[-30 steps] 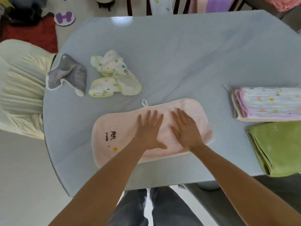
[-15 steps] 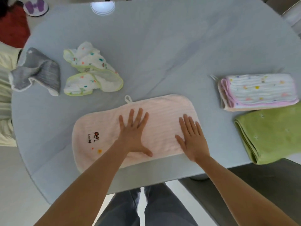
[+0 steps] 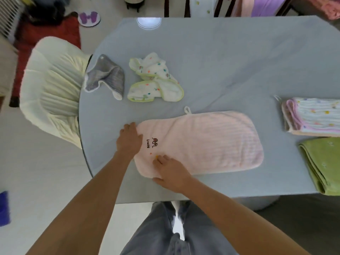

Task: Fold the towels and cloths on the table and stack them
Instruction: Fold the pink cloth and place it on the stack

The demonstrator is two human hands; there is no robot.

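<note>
A pink towel (image 3: 211, 140), folded into a long strip with a small embroidered logo and a hanging loop, lies across the near part of the grey table (image 3: 220, 61). My left hand (image 3: 129, 138) grips its far-left corner with curled fingers. My right hand (image 3: 171, 172) pinches the near-left corner, thumb at the edge. A crumpled grey cloth (image 3: 108, 78) and a crumpled white cloth with green trim (image 3: 156, 80) lie at the far left. At the right edge sit a folded white-and-pink cloth stack (image 3: 312, 115) and a folded green towel (image 3: 325, 162).
A cream ribbed chair (image 3: 53, 89) stands against the table's left side. More chairs draped with fabric stand beyond the far edge. A round light reflection (image 3: 149, 23) shows at the table's far end. My legs are below the near edge.
Both hands have left the towel's middle, where they lay flat, and moved to its left end, now curled on the two left corners. The towel itself has not visibly shifted.
</note>
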